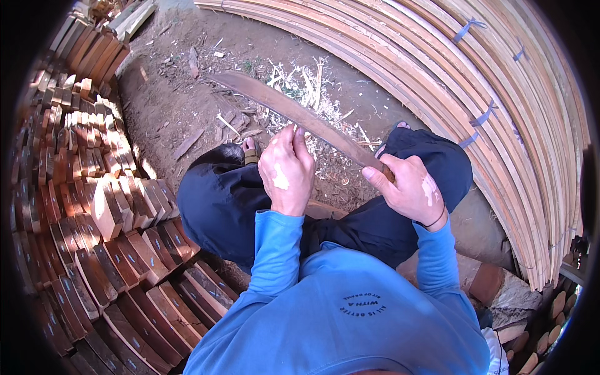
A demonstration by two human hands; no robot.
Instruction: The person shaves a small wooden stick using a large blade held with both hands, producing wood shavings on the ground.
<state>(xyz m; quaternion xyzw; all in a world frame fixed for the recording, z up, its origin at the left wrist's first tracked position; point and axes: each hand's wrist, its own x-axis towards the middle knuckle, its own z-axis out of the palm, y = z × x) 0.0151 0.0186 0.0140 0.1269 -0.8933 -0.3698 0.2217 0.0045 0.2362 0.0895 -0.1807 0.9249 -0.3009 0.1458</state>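
Note:
A machete (294, 112) with a long, brownish blade slants up and to the left in front of me, its broad tip at the far left. My right hand (412, 187) is wrapped round its wooden handle (389, 173), the thumb lying along the grip near the blade. Close by the near edge of the blade is my left hand (287, 172), its thumb and fingers pinched together. What it pinches, if anything, is too small to make out. Whether these fingertips touch the blade, I cannot tell.
Pale wood shavings (306, 87) litter the dirt ground (162, 94) between my feet. Stacked short wooden blocks (131, 262) rise at my left. Long bundled wood strips (425, 69), tied with blue bands, curve along the right. A rough stone block (515, 290) lies at lower right.

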